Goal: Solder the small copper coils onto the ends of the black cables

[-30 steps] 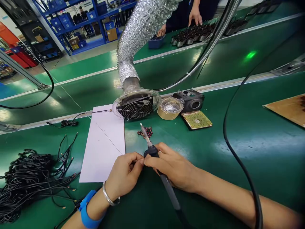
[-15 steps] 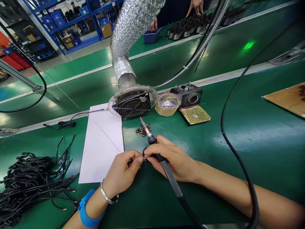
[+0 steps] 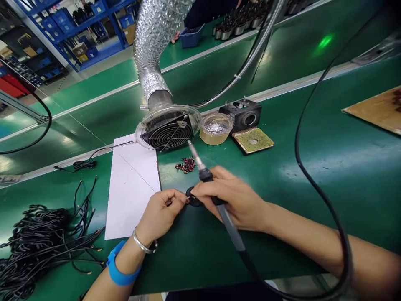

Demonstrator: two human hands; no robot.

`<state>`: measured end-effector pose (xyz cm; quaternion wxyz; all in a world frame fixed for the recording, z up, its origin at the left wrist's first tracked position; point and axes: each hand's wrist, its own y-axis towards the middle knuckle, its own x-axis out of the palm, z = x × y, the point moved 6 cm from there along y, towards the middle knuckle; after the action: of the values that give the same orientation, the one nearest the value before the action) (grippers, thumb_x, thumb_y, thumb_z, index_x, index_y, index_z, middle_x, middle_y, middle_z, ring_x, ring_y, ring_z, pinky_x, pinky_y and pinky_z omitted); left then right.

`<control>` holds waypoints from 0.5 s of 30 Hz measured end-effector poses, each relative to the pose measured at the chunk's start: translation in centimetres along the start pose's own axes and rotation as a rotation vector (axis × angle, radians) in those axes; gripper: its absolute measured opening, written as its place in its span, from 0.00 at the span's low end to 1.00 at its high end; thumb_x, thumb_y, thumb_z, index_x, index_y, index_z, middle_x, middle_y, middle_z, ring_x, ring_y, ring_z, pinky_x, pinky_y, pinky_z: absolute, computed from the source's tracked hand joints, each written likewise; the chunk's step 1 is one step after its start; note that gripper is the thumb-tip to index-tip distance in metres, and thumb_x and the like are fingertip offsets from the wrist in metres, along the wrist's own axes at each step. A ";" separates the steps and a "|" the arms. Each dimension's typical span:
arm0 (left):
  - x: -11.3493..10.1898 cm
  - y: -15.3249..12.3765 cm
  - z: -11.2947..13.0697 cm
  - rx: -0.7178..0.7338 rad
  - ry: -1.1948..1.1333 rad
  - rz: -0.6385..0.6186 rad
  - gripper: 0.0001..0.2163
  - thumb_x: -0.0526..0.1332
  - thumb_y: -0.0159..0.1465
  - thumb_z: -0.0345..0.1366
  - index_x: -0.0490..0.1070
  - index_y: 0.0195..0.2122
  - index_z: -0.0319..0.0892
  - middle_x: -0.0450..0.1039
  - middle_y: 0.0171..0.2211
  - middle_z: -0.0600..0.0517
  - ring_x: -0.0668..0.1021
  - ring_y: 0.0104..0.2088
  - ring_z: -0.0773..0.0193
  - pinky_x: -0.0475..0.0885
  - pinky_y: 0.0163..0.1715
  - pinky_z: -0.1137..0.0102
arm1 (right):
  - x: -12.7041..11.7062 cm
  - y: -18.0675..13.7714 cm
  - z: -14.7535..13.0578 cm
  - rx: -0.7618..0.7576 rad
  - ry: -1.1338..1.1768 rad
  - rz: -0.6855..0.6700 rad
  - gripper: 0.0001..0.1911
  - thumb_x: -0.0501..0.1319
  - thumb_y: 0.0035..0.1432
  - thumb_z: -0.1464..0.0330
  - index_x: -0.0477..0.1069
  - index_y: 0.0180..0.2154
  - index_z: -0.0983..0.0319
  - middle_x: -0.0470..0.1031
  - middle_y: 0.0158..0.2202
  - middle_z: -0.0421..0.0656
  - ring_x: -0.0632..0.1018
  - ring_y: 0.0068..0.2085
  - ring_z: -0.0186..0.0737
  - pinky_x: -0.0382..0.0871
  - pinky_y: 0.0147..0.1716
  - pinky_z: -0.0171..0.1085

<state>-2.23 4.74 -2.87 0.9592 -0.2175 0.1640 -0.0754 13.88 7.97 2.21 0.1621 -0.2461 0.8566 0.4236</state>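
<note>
My right hand [image 3: 234, 200] is closed round a soldering iron [image 3: 231, 230], its metal tip pointing up and away toward the fan. The thumb and fingertips of that hand also touch a small round black part [image 3: 194, 201] with short wire ends on it. My left hand [image 3: 164, 211] is closed in a pinch at the left side of this part. A thin solder wire [image 3: 133, 168] runs down from the upper left into the left hand. What else those fingertips grip is hidden. Just beyond lies a small pile of red and black components [image 3: 186, 165].
A fume fan [image 3: 169, 136] hangs from a foil duct [image 3: 158, 46]. Behind are a tape roll [image 3: 214, 136], a black iron stand [image 3: 242, 116] and a yellow sponge [image 3: 253, 141]. White paper [image 3: 125, 209] and bundled black cables [image 3: 34, 242] lie left. The iron's cord [image 3: 322, 205] loops right.
Both hands stay together while the round black part has come into fuller view between them. The iron has shifted slightly right with my right hand. A co-worker's hand across the bench has moved.
</note>
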 end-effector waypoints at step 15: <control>-0.1 -0.6 -1.0 -0.068 0.115 0.133 0.13 0.56 0.64 0.43 0.75 0.33 0.41 0.69 0.23 0.56 0.60 0.19 0.72 0.54 0.18 0.76 | -1.8 -5.7 1.0 0.612 0.215 0.429 0.07 0.60 0.59 0.71 0.75 0.39 0.58 0.73 0.24 0.38 0.70 0.20 0.32 0.64 0.18 0.32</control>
<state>-2.68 3.83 -3.47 0.9432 -0.2341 0.2351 -0.0181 18.65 6.37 -1.17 0.0451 -0.0446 0.9874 0.1447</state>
